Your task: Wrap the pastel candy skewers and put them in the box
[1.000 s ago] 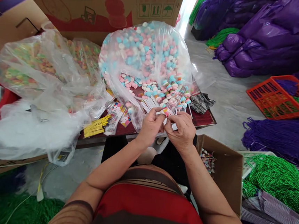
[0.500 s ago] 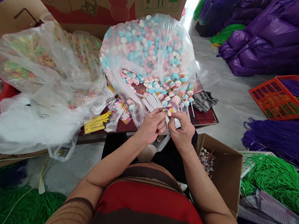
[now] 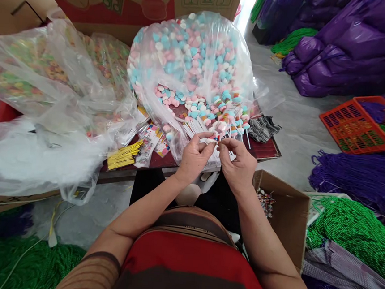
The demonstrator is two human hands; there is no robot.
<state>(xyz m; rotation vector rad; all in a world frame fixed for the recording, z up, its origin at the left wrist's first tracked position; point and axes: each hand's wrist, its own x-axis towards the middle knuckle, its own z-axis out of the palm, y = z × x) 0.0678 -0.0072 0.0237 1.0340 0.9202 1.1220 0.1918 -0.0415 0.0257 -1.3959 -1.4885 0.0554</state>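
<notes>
1. Left hand (image 3: pixel 194 158): thumb and forefinger pinching near end of wrapped sweet (image 3: pixel 221 128).
2. Right hand (image 3: pixel 239 166): fingertips narrow, just beside; grip can't tell.
3. Wrapped sweet lies beyond fingertips, long axis apparently pointing away, left hand nearer.
4. Open carton (image 3: pixel 291 225), right: small pieces (image 3: pixel 265 202).
5. Clear bag (image 3: pixel 210 69): pastel sweets (image 3: pixel 173 55).
6. Orange crate (image 3: pixel 340 129): purple, green bundles (image 3: pixel 373 112).

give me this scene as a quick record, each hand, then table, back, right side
left hand: left hand pinches a small pale piece
right hand: right hand has thumb and finger together beside it; grip too small to tell
table: on the table, candy bag, white sticks, yellow ties, gray cloth
back: printed box
right side: carton, orange basket, purple cords, green cords
</notes>
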